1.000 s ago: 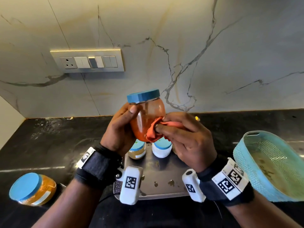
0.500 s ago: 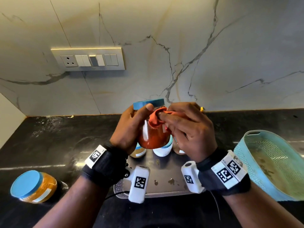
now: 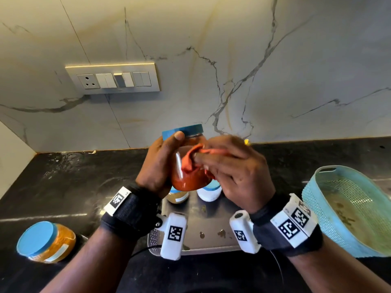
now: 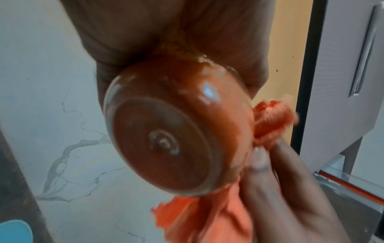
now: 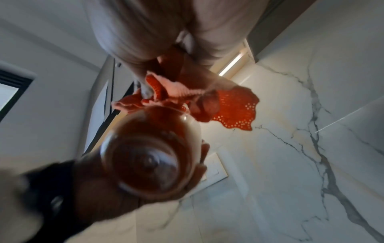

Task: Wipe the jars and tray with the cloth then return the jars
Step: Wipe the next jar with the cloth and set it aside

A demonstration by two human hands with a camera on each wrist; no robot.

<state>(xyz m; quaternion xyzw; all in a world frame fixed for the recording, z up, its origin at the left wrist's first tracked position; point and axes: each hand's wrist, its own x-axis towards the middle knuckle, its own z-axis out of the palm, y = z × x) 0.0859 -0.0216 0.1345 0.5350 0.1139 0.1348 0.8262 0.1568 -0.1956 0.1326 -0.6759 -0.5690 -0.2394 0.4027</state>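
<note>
My left hand [image 3: 160, 163] grips a jar of red paste [image 3: 188, 178] with a blue lid [image 3: 183, 131], held upright above the steel tray [image 3: 203, 223]. My right hand [image 3: 234, 172] holds a bunched orange cloth [image 3: 191, 160] and presses it against the jar's side. The jar's round base [image 4: 164, 144] fills the left wrist view, with the cloth [image 4: 207, 218] beside and under it. In the right wrist view the cloth [image 5: 234, 110] sits over the jar [image 5: 149, 151]. Two small jars, one brown [image 3: 178, 196] and one white [image 3: 209, 192], stand on the tray behind my hands.
An orange jar with a blue lid [image 3: 46, 242] lies on its side on the black counter at the left. A light blue plastic basket [image 3: 351, 210] stands at the right. The marble wall with a switch panel [image 3: 112, 80] rises close behind.
The jar dropped lower and then came up a little. My right hand has rubbed the cloth from the lower side up to the neck and back down the side.
</note>
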